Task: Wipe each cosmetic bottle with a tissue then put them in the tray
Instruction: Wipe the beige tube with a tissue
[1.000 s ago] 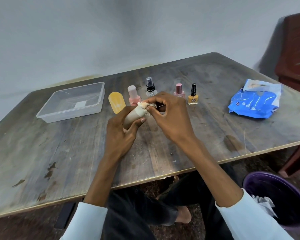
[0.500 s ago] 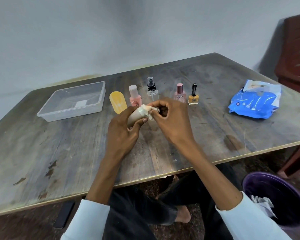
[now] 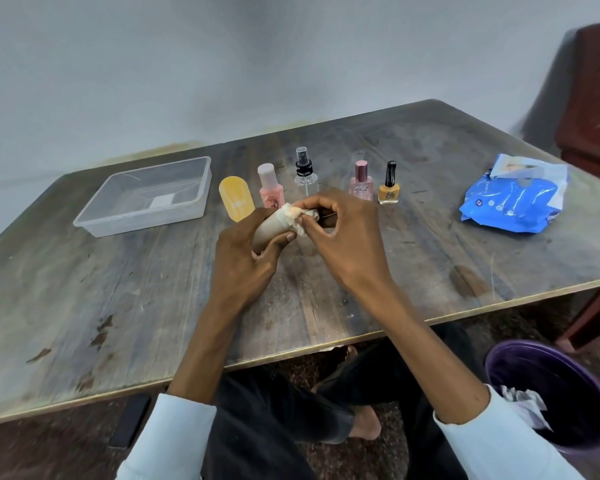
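My left hand (image 3: 245, 261) grips a beige tube-shaped cosmetic bottle (image 3: 269, 230) held slanted above the table. My right hand (image 3: 347, 244) pinches a crumpled white tissue (image 3: 293, 218) against the bottle's upper end; that end is hidden by tissue and fingers. Behind my hands stands a row: a yellow flat bottle (image 3: 236, 199), a pink bottle (image 3: 270, 187), a clear spray bottle (image 3: 305, 171), a pink nail polish (image 3: 361, 181) and a yellow nail polish (image 3: 389, 185). The clear plastic tray (image 3: 90, 218) sits at the back left with no bottles in it.
A blue tissue pack (image 3: 513, 199) lies at the right on the worn wooden table (image 3: 118, 306). A purple bin (image 3: 548, 389) holding used tissue stands on the floor at lower right. A dark red chair (image 3: 593, 98) stands at the far right.
My hands stay in nearly the same spot; the right hand's fingers have shifted the tissue slightly around the bottle's upper end.
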